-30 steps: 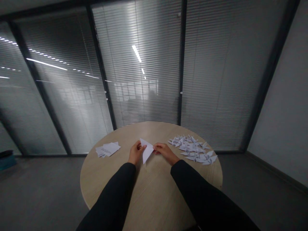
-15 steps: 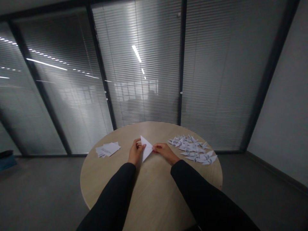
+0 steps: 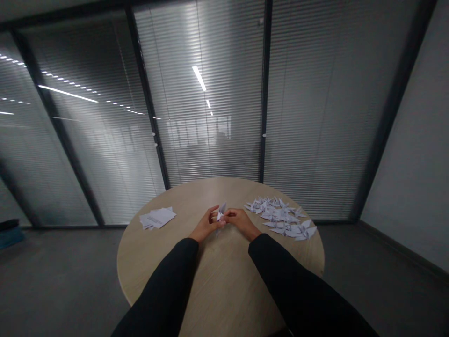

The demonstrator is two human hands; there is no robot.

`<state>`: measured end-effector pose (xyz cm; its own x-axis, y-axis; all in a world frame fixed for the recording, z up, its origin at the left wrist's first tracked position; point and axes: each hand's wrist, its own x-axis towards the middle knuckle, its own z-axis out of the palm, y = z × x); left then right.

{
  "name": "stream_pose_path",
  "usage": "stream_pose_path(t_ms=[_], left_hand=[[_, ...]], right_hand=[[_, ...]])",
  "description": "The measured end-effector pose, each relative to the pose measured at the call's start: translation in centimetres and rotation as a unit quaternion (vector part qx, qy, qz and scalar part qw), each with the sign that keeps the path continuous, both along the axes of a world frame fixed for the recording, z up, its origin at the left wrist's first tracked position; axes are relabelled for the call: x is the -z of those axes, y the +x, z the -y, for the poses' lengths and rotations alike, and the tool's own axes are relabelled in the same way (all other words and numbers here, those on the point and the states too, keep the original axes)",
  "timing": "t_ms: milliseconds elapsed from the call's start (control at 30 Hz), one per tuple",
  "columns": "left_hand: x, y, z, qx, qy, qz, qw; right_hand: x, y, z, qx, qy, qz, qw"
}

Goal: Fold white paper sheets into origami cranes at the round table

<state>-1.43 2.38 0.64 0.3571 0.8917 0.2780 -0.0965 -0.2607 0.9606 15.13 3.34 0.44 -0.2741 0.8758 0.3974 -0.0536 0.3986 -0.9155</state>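
Note:
Between my two hands, over the middle of the table, is a folded piece of white paper (image 3: 221,210), partly hidden by my fingers. My left hand (image 3: 206,227) grips it from the left, thumb on the near side and fingers curled behind. From the right, my right hand (image 3: 242,222) pinches its edge between thumb and fingertips. One pointed end of the paper sticks up above the fingers, and a small tip shows below them.
A round wooden table (image 3: 224,281) carries everything. Several loose white paper sheets (image 3: 158,217) lie overlapped on its left. A spread of many folded paper cranes (image 3: 291,220) covers its right side. Behind stand glass panels with blinds (image 3: 217,154).
The paper was a flat, open triangle; now it is narrower, its sides drawn together. My left hand has shifted right and slightly down, closer to my right hand, which stays nearly in place.

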Motion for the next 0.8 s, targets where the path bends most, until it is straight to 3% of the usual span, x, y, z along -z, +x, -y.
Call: stream_pose_path(t_ms=[300,567,800], left_hand=[[0.0,0.0,-0.1,0.039,-0.047,0.101,0.993],[0.5,-0.6,-1.2,-0.092,-0.084,0.158,0.98],[-0.1,-0.6,-0.7,-0.092,-0.07,0.183,0.976]], right_hand=[[-0.4,0.2,0.7,-0.021,-0.015,-0.029,0.999],[-0.5,0.3,0.4,-0.001,-0.06,-0.057,0.997],[0.2,0.3,0.0,0.021,-0.084,-0.061,0.994]])
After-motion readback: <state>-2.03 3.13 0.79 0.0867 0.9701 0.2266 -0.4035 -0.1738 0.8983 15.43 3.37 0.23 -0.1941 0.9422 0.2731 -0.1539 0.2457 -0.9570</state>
